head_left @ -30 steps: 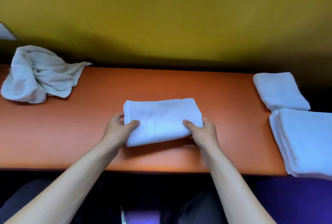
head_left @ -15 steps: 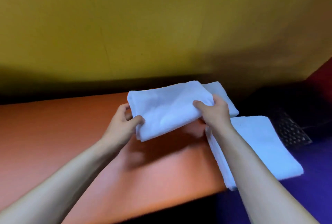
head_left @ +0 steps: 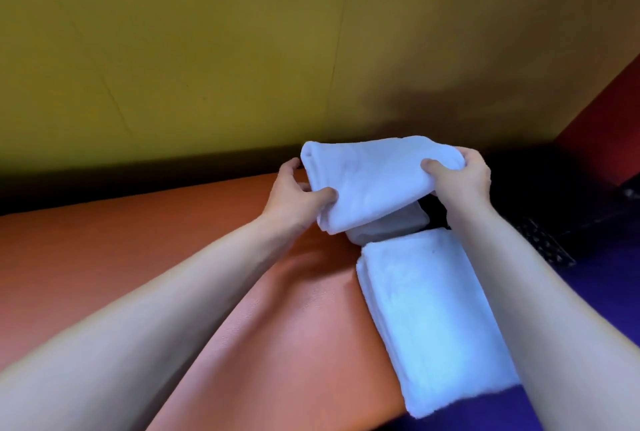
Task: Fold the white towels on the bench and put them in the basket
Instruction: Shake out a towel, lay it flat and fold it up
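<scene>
A folded white towel [head_left: 372, 181] is held in the air over the right end of the orange bench [head_left: 270, 320]. My left hand [head_left: 294, 195] grips its left edge, thumb on top. My right hand [head_left: 462, 178] grips its right edge. Just beneath it lies another folded white towel [head_left: 388, 228], mostly hidden. A stack of folded white towels [head_left: 429, 320] lies nearer me along the bench's right edge. A dark basket [head_left: 543, 243] with a mesh wall shows at the right, partly behind my right arm.
A yellow wall rises behind the bench. A red wall [head_left: 609, 133] closes the right side. The floor [head_left: 599, 285] at the lower right is purple. The crumpled towel is out of view.
Both hands lifted the folded towel off the bench and carried it right and farther away, over the folded towels. The view swung right, and the crumpled towel left the frame.
</scene>
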